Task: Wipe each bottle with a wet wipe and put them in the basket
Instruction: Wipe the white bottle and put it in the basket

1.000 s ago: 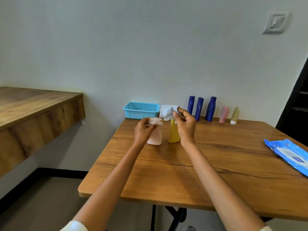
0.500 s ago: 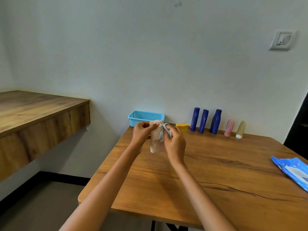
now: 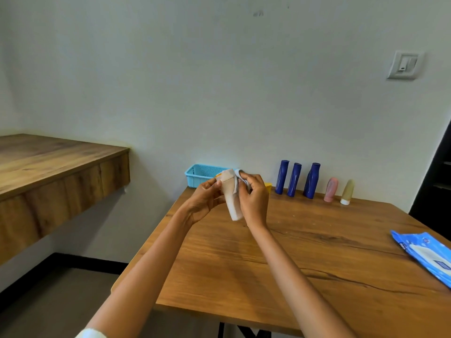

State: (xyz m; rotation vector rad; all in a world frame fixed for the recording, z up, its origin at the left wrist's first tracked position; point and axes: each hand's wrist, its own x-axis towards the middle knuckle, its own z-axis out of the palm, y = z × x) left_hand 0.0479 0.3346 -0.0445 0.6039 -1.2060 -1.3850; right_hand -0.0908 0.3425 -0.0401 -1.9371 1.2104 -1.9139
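Note:
My left hand (image 3: 206, 200) grips a pale pink bottle (image 3: 231, 198) near its top and holds it tilted above the table. My right hand (image 3: 253, 198) presses a white wet wipe (image 3: 238, 181) against the bottle's right side. A light blue basket (image 3: 199, 176) stands at the table's back left corner, just behind my hands. A yellow bottle (image 3: 268, 186) is mostly hidden behind my right hand. Along the wall stand three dark blue bottles (image 3: 295, 180), a small pink bottle (image 3: 331, 189) and a beige bottle (image 3: 347, 192).
A blue pack of wet wipes (image 3: 424, 254) lies at the right edge of the wooden table (image 3: 280, 272). A wooden counter (image 3: 48, 172) juts from the wall on the left. A light switch (image 3: 404, 65) is on the wall.
My left hand lifted the pale pink bottle off the table and tilted it. My right hand brought the wipe from above the yellow bottle onto the pink one.

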